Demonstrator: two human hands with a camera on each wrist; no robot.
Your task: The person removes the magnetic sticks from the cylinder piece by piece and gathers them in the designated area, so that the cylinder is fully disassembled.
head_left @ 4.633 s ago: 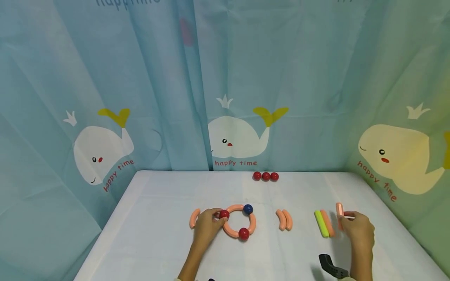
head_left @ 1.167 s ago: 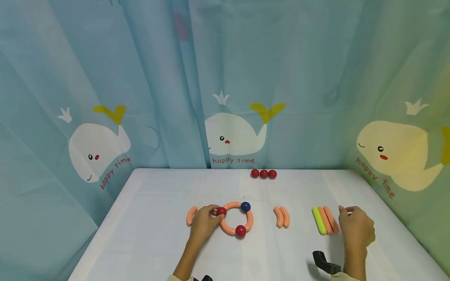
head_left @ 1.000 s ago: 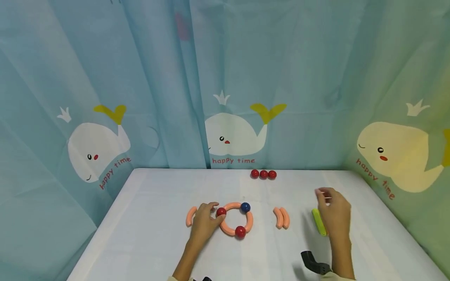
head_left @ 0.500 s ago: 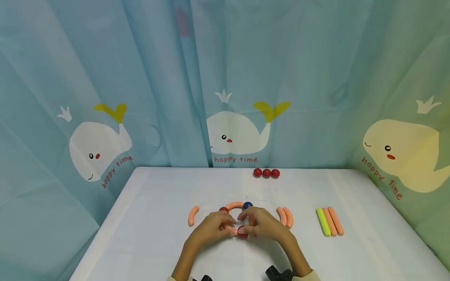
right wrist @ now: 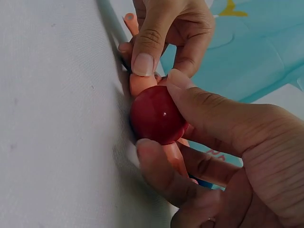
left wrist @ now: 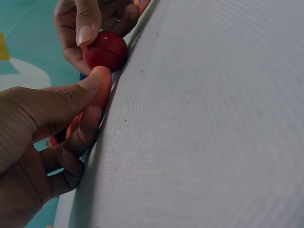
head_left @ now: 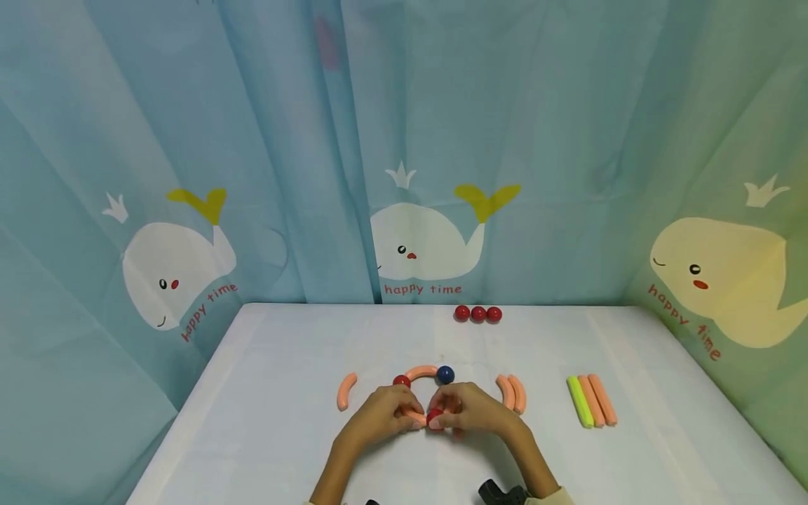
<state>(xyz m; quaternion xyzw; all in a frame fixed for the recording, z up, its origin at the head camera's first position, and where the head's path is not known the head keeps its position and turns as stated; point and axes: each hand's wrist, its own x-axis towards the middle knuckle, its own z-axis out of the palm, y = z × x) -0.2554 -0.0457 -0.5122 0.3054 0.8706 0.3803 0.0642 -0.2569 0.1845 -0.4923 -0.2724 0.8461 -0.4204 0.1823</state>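
Note:
A ring of curved orange pieces and balls lies mid-table. My left hand (head_left: 381,414) pinches the ring's lower-left curved orange piece (left wrist: 101,90) between thumb and fingers. Thumb and fingers of my right hand (head_left: 477,409) grip the red ball (right wrist: 156,116) at the ring's near side. In both wrist views the orange piece's end meets this ball. Another curved piece (right wrist: 175,156) shows on the ball's other side, mostly behind the right fingers. The far side of the ring shows a second red ball (head_left: 401,381), a curved orange piece (head_left: 421,371) and a blue ball (head_left: 445,374).
A loose curved piece (head_left: 346,391) lies left of the ring, and two more curved pieces (head_left: 511,394) lie to its right. Further right sit a yellow-green stick (head_left: 581,402) and two straight orange sticks (head_left: 597,400). Three red balls (head_left: 478,314) line the table's back edge.
My right hand has laid a straight orange stick beside the others and moved left to the ring's near red ball. My left hand has shifted from the left red ball to the lower-left curved piece.

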